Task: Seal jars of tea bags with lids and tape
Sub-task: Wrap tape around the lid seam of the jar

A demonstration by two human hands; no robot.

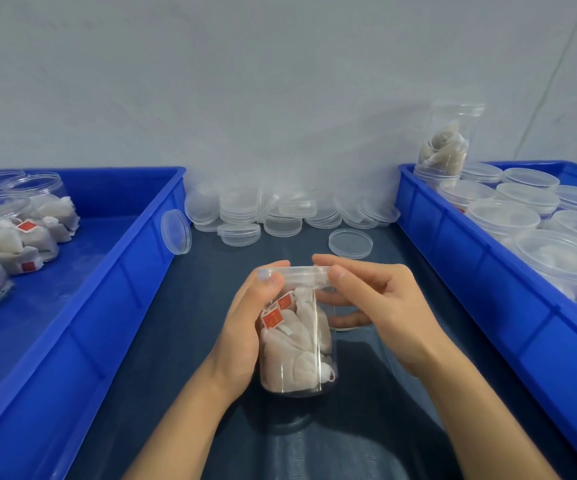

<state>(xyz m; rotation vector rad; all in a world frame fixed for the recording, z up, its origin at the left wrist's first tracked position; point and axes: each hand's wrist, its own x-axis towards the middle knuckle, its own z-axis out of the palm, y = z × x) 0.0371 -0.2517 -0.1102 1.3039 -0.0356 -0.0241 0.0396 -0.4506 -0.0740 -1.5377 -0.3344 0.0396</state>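
Frame centre, my left hand (pixel 245 327) gripping the tea-bag jar (pixel 297 344), my right hand (pixel 380 306) pinching its lid (pixel 295 271), fingers curled.

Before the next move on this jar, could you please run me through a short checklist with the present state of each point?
1. Jar holds tea bags: ok.
2. Lid sits on the jar's mouth: ok.
3. Left hand grips the jar's side: ok.
4. Right hand holds the lid's edge, thumb on its rim: ok.
5. Lid fully tight: cannot tell.
6. Tape on the seam: cannot tell; a clear strip seems to run down the jar from the lid, but no tape roll is in view.
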